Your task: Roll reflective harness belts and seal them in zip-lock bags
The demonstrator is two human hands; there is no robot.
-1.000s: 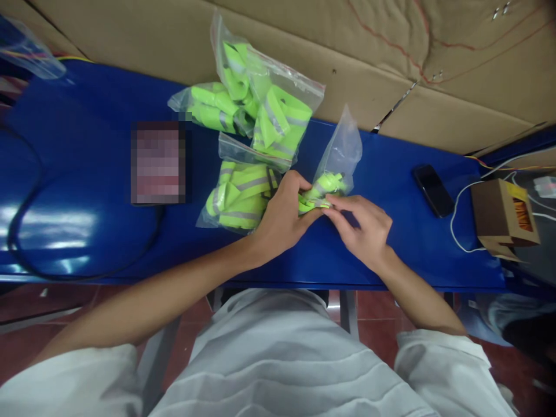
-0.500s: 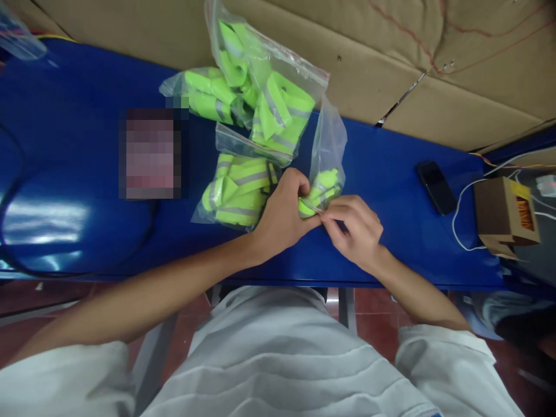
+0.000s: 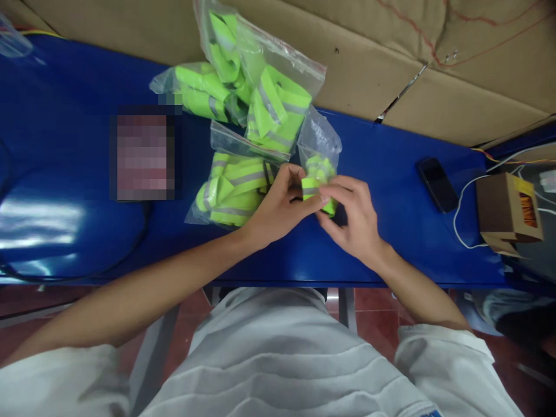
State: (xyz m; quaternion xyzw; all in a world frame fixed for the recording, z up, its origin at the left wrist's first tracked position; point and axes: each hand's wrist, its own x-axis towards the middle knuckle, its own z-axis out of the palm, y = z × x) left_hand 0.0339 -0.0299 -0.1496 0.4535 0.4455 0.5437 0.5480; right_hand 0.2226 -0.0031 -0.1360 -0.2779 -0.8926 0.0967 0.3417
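Observation:
Between my hands is a small bundle of neon-yellow reflective strap with a grey stripe, partly hidden by my fingers. My left hand grips its left side, the thumb lying across the front. Closed on its right side is my right hand, with fingertips on the yellow fabric. A clear plastic bag extends behind the bundle, with more yellow material at its lower end. Just left of my left hand lies a clear bag of folded reflective straps.
More bagged yellow reflective straps lie at the back against the cardboard wall. On the blue table are a black phone and, at right, a small cardboard box beside white cables. A pixelated patch covers something at left.
Both hands have shifted their grip on the yellow strap bundle, which now shows its striped face. The clear bag behind it has sunk lower and leans left.

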